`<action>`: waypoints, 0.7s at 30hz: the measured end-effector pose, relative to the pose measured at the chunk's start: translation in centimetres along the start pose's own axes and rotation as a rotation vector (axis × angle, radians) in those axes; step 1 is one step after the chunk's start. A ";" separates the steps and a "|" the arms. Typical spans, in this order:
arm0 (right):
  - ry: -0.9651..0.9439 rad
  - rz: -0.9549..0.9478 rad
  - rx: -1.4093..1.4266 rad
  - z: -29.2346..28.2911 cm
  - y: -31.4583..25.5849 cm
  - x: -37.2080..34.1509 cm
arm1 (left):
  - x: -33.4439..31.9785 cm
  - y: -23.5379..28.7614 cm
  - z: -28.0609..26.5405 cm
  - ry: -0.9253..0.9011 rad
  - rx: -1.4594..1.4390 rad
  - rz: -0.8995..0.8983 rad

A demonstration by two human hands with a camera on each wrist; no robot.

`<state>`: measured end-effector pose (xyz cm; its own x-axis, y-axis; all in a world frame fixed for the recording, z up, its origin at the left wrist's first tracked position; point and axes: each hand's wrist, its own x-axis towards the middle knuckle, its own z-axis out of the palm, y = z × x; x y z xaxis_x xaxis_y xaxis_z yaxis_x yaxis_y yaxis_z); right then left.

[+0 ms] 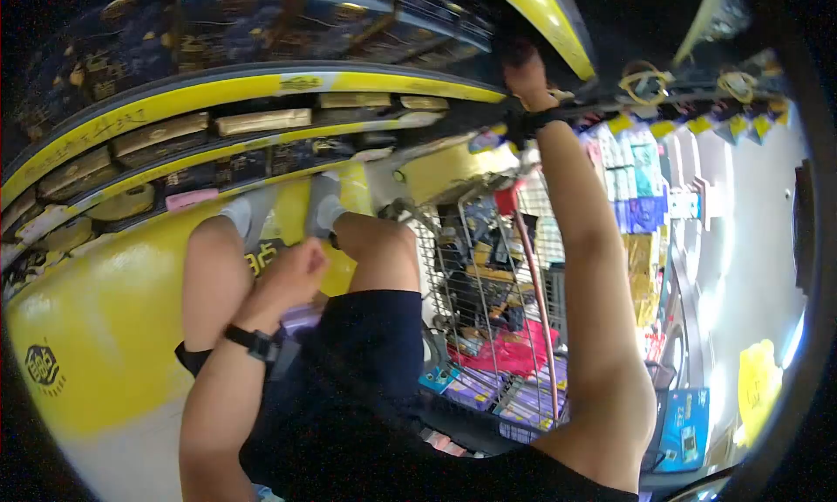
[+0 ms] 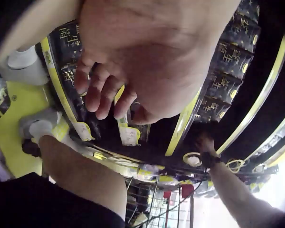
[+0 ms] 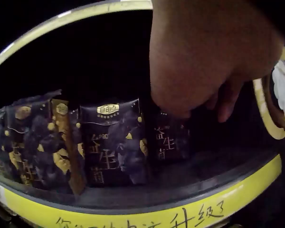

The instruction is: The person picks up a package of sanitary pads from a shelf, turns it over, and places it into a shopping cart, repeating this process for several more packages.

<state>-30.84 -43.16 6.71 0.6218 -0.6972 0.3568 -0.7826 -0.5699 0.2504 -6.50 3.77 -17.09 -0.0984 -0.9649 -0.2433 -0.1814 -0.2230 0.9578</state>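
In the head view the right arm stretches up to a dark shelf, its hand [image 1: 526,76] partly lost in shadow at the shelf's right end. Up close in the right wrist view, that hand [image 3: 211,61] is bent over a dark package [image 3: 171,137] with gold characters; whether the fingertips touch it is hidden. Another dark package [image 3: 111,142] stands upright to its left. The left hand [image 1: 296,275] hangs over the knees with nothing seen in it. Its palm [image 2: 149,57] faces the left wrist camera, fingers loosely bent.
A wire shopping cart [image 1: 532,284] holding packages and a pink bag [image 1: 514,349] stands right of the knees. Yellow shelf edges [image 1: 166,105] curve across the upper left. A blue box [image 1: 684,428] is at the lower right. The floor has a yellow covering [image 1: 113,327].
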 end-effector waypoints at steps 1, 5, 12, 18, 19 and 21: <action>-0.027 -0.046 -0.080 0.3 0.2 1.2 | 0.4 0.0 0.9 0.003 0.033 0.012; 0.018 -0.331 -0.383 1.0 1.6 5.2 | 1.2 2.3 1.9 -0.074 0.154 -0.001; -0.009 -0.211 -0.362 -1.3 -3.1 6.5 | 1.4 2.3 1.2 -0.074 0.187 -0.009; -0.175 -0.079 -0.277 1.0 -0.9 6.0 | 1.6 2.1 2.0 -0.102 0.157 -0.006; -0.244 -0.012 -0.228 0.6 -1.0 5.6 | 1.7 1.8 2.2 -0.111 0.198 -0.002; -0.247 0.075 -0.165 -0.3 -1.1 4.0 | 1.4 1.3 2.8 -0.113 0.223 0.003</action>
<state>-27.55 -45.21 8.15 0.5346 -0.8306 0.1557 -0.8083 -0.4487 0.3812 -9.58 2.56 -16.59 -0.2055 -0.9412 -0.2681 -0.3908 -0.1722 0.9042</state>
